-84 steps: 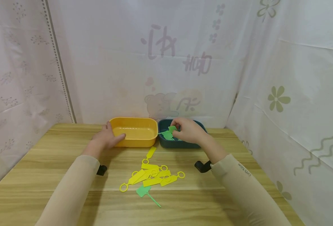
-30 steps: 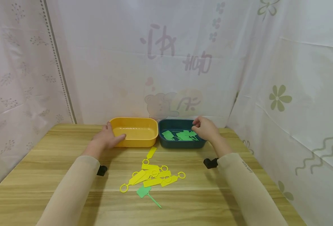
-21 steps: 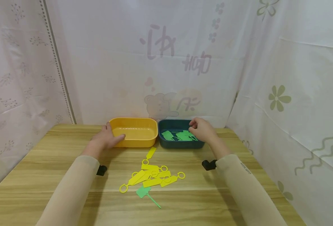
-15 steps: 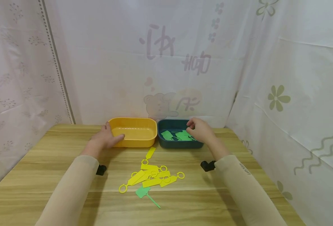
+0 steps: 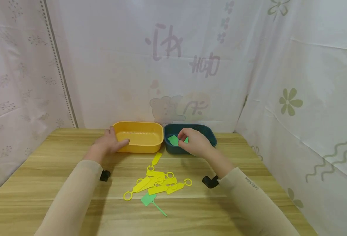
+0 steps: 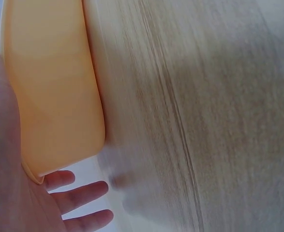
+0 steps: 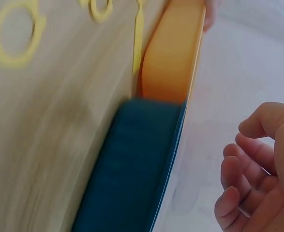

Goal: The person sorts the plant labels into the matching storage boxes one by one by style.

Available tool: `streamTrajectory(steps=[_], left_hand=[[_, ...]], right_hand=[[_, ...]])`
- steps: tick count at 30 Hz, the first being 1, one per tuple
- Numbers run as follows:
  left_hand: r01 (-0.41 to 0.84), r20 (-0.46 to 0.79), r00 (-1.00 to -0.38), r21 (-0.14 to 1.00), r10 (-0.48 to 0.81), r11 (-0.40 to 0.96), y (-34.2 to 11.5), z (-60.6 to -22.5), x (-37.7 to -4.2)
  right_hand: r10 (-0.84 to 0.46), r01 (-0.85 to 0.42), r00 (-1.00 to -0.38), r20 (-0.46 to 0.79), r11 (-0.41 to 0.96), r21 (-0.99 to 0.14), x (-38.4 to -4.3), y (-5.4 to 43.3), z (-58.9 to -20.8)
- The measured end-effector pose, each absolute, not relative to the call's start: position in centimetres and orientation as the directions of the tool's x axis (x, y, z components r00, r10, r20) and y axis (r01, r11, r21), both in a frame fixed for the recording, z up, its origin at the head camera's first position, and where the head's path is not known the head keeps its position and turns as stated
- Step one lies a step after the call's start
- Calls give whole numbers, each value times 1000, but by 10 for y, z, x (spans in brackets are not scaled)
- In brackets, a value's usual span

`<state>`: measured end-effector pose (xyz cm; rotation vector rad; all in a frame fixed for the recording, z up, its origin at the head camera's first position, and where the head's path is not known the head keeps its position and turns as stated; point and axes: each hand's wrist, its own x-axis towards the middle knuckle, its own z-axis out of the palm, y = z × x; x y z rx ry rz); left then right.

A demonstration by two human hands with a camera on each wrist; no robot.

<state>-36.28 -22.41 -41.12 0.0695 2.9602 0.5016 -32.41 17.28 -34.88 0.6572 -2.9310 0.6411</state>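
My left hand [image 5: 106, 143] rests against the left end of a yellow-orange plastic box [image 5: 138, 149], thumb over its front rim. In the left wrist view its fingers [image 6: 83, 195] extend past the box corner, fairly straight. A dark teal box [image 5: 173, 150] stands directly to the right, with green tags [image 5: 173, 140] inside, partly hidden by my right hand [image 5: 195, 143]. That hand hovers over the teal box; in the right wrist view its fingers [image 7: 231, 166] are loosely bent with nothing between them. The yellow-orange box's visible floor is bare.
On the wooden table [image 5: 126, 219] in front of the boxes lies a pile of several yellow ring tags [image 5: 158, 189]. One green tag [image 5: 148, 199] with a thin stem lies nearer the front. Patterned white curtains [image 5: 126, 82] hang behind and at both sides.
Earlier my right hand held a green tag over the teal box; the tag was let go among the others. The hand went right, then back left over the box. My left hand stayed put.
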Motion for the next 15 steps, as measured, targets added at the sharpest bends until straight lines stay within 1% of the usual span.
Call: streamTrajectory(steps=[4, 10, 15], left_hand=[[38, -128, -988, 323, 83, 945, -223, -411, -364], [45, -126, -988, 321, 89, 946, -224, -411, -365], [40, -127, -988, 315, 84, 948, -225, -411, -364]], right_hand=[[-477, -490, -869, 129, 798, -351, -306, 157, -352], [-581, -544, -813, -34, 780, -310, -273, 134, -363], [-659, -611, -745, -98, 735, -296, -248, 121, -368]])
